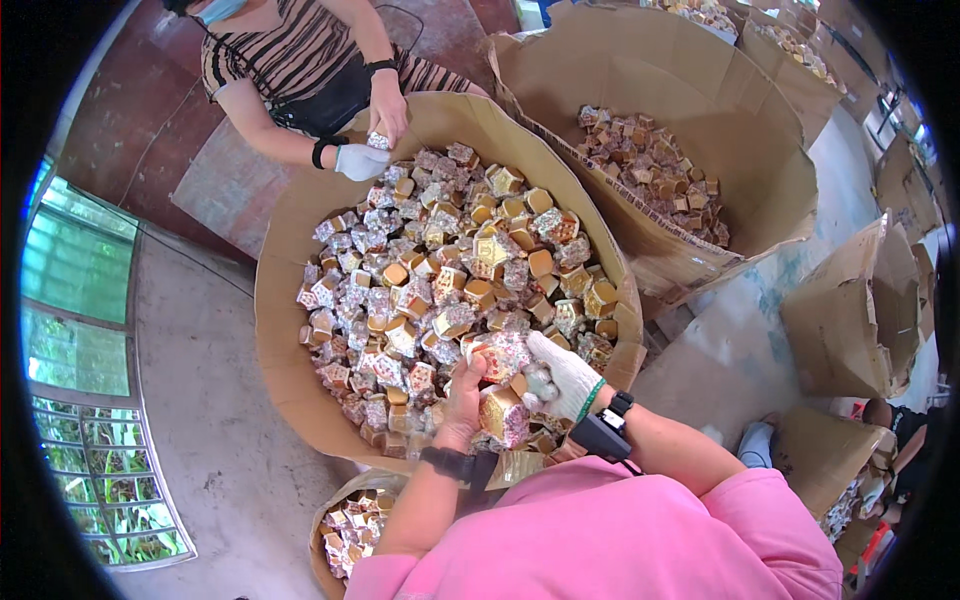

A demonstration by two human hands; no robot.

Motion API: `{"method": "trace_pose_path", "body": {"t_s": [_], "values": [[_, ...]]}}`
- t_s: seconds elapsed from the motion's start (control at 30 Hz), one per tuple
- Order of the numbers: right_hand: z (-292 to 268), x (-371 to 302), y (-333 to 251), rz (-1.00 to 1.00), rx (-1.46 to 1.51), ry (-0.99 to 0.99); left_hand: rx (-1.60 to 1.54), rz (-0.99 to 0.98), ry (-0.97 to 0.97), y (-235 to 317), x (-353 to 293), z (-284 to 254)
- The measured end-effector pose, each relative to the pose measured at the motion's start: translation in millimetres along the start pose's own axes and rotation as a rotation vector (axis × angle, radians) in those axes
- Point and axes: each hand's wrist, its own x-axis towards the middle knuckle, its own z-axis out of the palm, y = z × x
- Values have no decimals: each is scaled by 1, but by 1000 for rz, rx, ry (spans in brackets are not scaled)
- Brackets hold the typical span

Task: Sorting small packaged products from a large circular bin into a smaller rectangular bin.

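My bare left hand grips a small red-and-white house-shaped ornament in clear wrap, thumb along its side. My right hand, in a white glove with a green cuff, is closed at the wrap's other edge with its fingers curled. Just beneath my hands sits a gold-sided wrapped ornament; whether a finger touches it I cannot tell. Both hands are over the near side of a large cardboard bin, heaped with similar gold, white and red wrapped ornaments.
Across the bin a person in a striped top handles a small wrapped piece with one gloved hand. A second big carton holds more ornaments. A smaller filled box stands near my left elbow. Another tall carton is at the right.
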Motion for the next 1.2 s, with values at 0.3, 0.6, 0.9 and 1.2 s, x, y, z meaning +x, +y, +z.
{"method": "trace_pose_path", "body": {"t_s": [0.3,0.6,0.9,1.2], "values": [[-58,28,-18,-371,-135,-76,-400,-449,411,-47,6,-29],[-108,30,-1,-130,-89,42,-89,-32,-202,91,94,111],[-114,32,12,-336,-542,17,1117,207,217,57,224,-30],[-63,-3,0,-195,-347,0,1345,91,89,27,276,-97]]}}
